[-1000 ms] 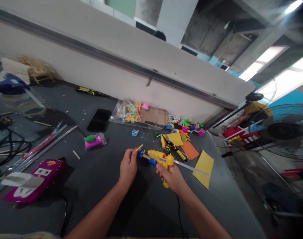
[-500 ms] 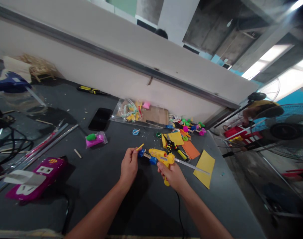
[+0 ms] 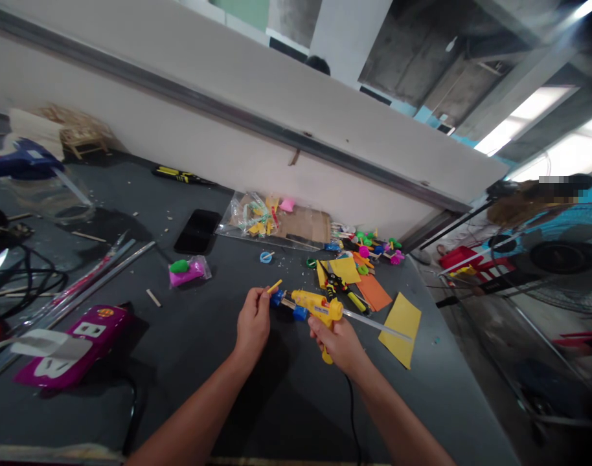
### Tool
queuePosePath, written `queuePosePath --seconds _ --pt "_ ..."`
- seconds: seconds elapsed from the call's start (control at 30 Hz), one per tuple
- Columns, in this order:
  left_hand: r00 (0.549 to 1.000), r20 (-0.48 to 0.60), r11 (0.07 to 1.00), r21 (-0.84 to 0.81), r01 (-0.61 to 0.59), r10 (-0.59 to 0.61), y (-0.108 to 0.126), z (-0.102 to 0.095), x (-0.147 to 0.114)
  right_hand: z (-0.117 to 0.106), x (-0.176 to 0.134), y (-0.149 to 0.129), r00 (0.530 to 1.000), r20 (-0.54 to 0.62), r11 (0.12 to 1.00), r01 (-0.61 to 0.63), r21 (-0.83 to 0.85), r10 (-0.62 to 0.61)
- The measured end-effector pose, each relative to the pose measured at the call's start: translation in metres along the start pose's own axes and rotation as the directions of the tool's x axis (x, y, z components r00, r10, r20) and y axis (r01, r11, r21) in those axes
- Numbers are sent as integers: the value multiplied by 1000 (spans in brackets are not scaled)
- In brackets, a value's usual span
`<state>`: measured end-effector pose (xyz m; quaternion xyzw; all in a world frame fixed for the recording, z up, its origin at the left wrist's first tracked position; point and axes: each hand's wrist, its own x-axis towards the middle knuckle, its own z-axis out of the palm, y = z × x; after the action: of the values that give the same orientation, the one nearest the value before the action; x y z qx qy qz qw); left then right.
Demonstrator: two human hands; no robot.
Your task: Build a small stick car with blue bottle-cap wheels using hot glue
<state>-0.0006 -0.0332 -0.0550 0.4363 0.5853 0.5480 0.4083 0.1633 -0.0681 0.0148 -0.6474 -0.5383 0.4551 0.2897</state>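
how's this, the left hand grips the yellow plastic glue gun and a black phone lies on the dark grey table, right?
The side is wrong: in the head view, the right hand grips the yellow plastic glue gun. The black rectangular phone does lie on the dark grey table.

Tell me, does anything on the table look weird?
A bit: colourful pieces lie in a jumbled heap by the wall, and a pale stick lies loose near the pinkish-purple packet. Nothing looks clearly broken.
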Motion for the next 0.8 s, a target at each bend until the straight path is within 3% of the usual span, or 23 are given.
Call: queuePosePath --seconds 0.5,0.8 --pt "1000 -2 999 35 6 -6 1 0 -1 2 3 1 1000 19 996 13 93 -14" --pt "1000 12 1000 20 19 -19 -1 0 1 -1 6 2 1000 8 999 6 51 -7"
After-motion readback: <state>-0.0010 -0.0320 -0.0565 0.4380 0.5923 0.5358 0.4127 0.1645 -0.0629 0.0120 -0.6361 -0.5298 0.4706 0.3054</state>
